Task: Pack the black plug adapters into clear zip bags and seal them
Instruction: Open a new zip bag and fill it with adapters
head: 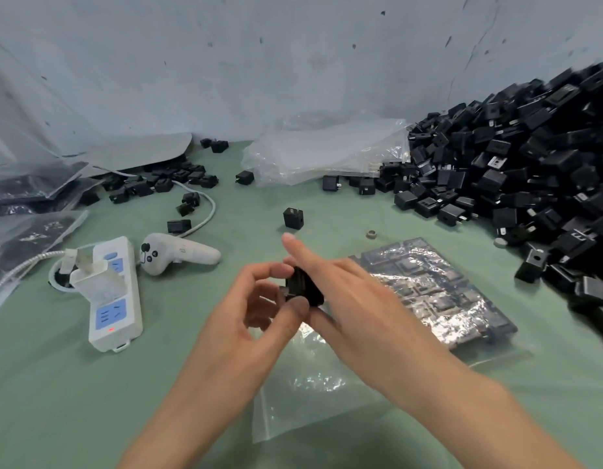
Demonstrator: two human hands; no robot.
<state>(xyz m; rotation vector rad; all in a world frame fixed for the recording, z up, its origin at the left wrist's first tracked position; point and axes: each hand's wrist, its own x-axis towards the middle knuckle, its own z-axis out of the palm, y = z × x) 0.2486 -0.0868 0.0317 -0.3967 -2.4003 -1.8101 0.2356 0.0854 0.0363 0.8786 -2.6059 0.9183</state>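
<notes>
Fingers: left hand (259,299) thumb and forefinger pinch adapter (305,286). Right hand (354,299) grips same adapter from other side, index straight out. Adapter held in air just above mouth end of bag (310,384).

Progress: early-to-middle by look. Bag flat, empty, unsealed. Full bag (435,289) beside it, packed in neat rows; seal not readable. Pile (530,170) at right still huge. Spare bags (327,150) stacked behind.

Materials: adapters hard matte black cubes with metal prongs. Bags thin, glossy, crinkly film. Table (56,401) smooth green.
</notes>
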